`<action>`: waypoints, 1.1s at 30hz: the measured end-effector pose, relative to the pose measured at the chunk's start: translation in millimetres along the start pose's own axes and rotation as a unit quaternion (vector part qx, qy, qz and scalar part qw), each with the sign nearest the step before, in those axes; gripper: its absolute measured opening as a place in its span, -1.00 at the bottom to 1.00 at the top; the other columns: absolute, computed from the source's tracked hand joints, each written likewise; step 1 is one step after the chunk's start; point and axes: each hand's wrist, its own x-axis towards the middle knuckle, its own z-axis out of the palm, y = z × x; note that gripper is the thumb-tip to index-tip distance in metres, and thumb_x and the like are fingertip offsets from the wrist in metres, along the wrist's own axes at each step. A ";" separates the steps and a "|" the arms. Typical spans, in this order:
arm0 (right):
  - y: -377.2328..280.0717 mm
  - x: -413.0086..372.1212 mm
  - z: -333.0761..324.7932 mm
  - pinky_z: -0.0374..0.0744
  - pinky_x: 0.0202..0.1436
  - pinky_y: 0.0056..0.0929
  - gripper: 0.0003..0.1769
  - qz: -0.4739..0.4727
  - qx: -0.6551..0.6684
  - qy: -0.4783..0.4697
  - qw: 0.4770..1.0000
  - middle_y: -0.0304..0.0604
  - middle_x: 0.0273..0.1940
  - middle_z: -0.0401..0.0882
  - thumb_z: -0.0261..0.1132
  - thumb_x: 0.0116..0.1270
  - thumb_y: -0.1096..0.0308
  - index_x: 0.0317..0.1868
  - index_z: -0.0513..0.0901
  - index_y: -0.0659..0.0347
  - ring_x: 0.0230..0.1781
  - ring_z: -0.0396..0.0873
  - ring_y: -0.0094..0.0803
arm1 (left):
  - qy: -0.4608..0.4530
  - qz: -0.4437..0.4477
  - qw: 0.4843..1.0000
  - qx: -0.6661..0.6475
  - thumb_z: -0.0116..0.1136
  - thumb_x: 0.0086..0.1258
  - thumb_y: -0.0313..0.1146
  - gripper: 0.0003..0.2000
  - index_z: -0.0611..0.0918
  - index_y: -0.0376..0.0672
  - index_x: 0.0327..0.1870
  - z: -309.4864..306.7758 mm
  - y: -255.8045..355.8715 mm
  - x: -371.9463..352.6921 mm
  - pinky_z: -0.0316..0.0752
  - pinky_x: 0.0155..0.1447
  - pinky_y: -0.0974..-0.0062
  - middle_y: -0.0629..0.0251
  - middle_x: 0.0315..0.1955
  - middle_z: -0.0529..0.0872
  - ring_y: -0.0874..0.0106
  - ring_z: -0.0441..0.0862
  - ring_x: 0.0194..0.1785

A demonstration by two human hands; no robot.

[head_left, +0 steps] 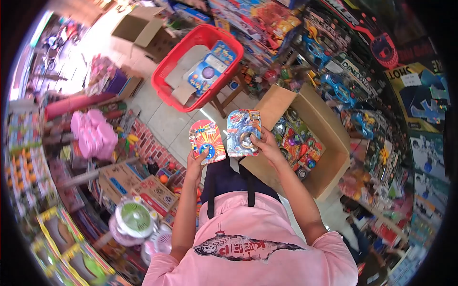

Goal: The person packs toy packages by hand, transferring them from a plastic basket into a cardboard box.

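My left hand [195, 166] grips a red and yellow carded yo-yo pack [204, 132], with the thumb near its round blue toy. In my right hand [269, 147] is a blue carded toy pack [241, 123] with a round silvery toy under clear plastic, and my thumb rests on its front. Both packs are held side by side, face up, in front of my waist. Just right of my right hand stands an open cardboard box [329, 159] holding several colourful packaged toys [298, 148].
A red plastic basket [164, 88] with blue packs inside sits on a wooden stool [229, 97] ahead. An open carton [155, 38] lies beyond it. Toy shelves line the right side; pink plastic goods [93, 133] and a green-and-white round item [135, 217] are at left.
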 end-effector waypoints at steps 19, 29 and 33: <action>46.2 -130.0 3.5 0.58 0.06 -0.49 -0.63 0.161 -0.015 -0.197 0.967 -0.24 -0.09 0.66 0.31 0.38 0.21 0.08 0.58 0.27 -0.08 0.64 -0.53 | 0.200 0.144 0.945 -0.213 0.32 0.36 -0.33 -0.55 0.45 -0.15 0.22 5.4 -215.7 -237.7 0.64 0.03 0.43 0.31 0.00 0.67 0.50 0.69 -0.02; 75.5 -277.6 -63.9 0.63 0.01 -0.47 -0.49 0.139 -0.178 -0.255 0.940 -0.17 -0.06 0.70 0.40 0.34 0.26 0.20 0.47 0.30 -0.08 0.68 -0.49 | 0.199 0.124 0.925 -0.300 0.33 0.36 -0.23 -0.53 0.45 -0.08 0.23 57.6 -340.8 -332.0 0.61 0.10 0.32 0.34 0.04 0.64 0.46 0.65 0.08; 70.9 -303.0 -89.8 0.62 0.07 -0.44 -0.44 0.113 -0.209 -0.266 0.934 -0.14 -0.01 0.69 0.42 0.32 0.31 0.24 0.44 0.34 -0.04 0.67 -0.48 | 0.183 0.114 0.934 -0.284 0.33 0.35 -0.20 -0.54 0.47 -0.08 0.22 70.1 -351.2 -339.7 0.60 0.13 0.30 0.34 0.04 0.64 0.46 0.64 0.08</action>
